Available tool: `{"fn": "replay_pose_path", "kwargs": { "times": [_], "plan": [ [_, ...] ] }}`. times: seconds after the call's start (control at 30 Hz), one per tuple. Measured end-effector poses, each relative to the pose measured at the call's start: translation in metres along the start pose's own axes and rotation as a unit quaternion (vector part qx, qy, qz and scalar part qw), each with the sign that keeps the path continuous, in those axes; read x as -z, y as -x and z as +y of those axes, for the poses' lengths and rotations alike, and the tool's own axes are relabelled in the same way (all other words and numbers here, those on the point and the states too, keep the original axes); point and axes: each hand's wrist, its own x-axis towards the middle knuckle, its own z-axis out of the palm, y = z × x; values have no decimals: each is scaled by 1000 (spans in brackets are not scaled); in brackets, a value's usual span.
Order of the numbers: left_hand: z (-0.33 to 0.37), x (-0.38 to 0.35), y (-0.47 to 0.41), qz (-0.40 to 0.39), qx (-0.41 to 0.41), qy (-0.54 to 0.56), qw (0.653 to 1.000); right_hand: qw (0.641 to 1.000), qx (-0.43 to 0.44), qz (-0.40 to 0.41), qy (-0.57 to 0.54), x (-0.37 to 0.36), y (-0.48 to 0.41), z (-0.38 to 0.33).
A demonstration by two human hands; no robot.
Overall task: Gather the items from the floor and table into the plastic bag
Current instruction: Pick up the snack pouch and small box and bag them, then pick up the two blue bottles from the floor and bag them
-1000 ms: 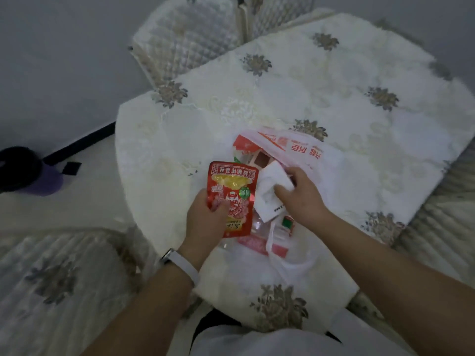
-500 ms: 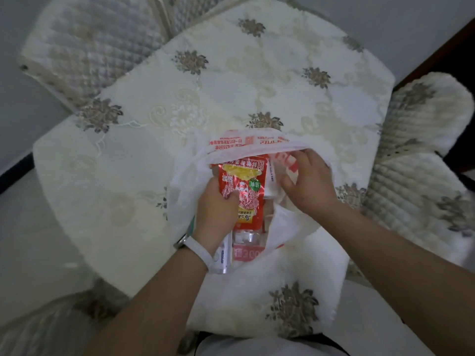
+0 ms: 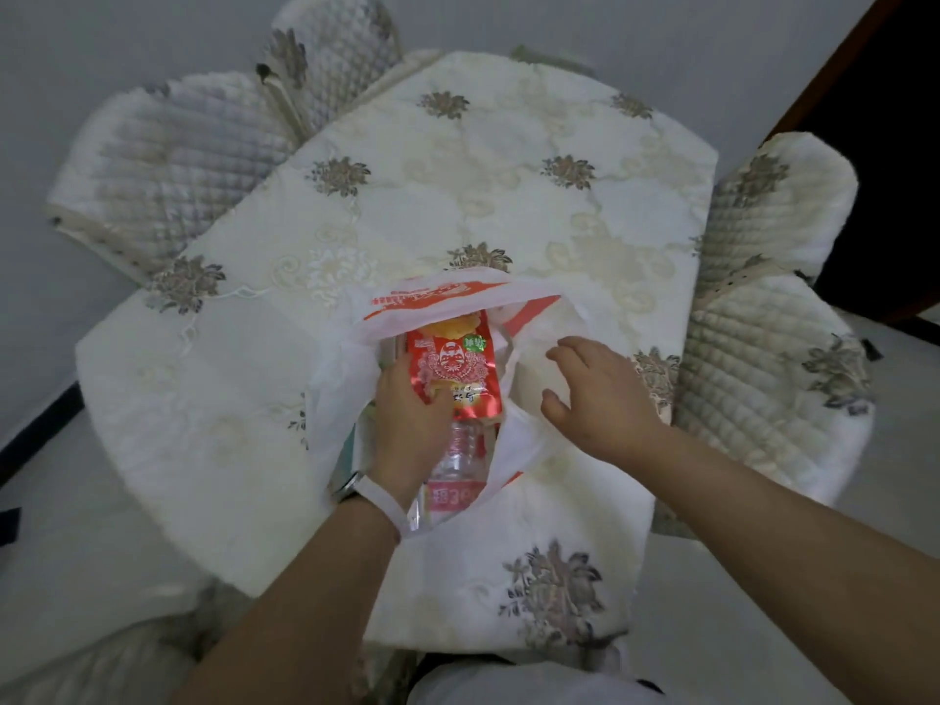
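On the bench [image 3: 508,195], near its middle, your plastic bag [image 3: 437,300] lies open toward you. Your left hand [image 3: 407,414] is inside its mouth, fingers pinching the red snack packet [image 3: 455,368] over a clear bottle [image 3: 458,452]. Your right hand [image 3: 597,396] hovers at the bag's right side, fingers loosely spread.

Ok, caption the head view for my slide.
Left hand holds a red snack packet in the plastic bag; right hand open over it.
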Motion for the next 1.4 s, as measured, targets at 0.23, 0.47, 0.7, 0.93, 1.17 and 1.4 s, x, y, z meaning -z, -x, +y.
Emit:
{"fn": "replay_pose_path", "kwargs": {
  "times": [0.23, 0.47, 0.7, 0.93, 1.17, 1.4],
  "plan": [
    [35, -24, 86, 31, -123, -174, 977, 998, 55, 30, -20, 29, 46, 41],
    [97, -114, 163, 27, -221, -290, 931, 996, 62, 52, -45, 68, 122, 138],
    [164, -242, 209, -13, -374, -349, 859, 995, 9, 92, -44, 108, 205, 272],
    [230, -362, 214, -99, -484, -394, 775, 988, -85, 131, -7, 137, 282, 394],
    [270, -484, 191, -177, -541, -367, 736, 973, -200, 110, 13, 132, 328, 487],
    [305, -612, 131, -217, -585, -328, 709, 964, -248, 82, 52, 125, 298, 590]
  ]
}}
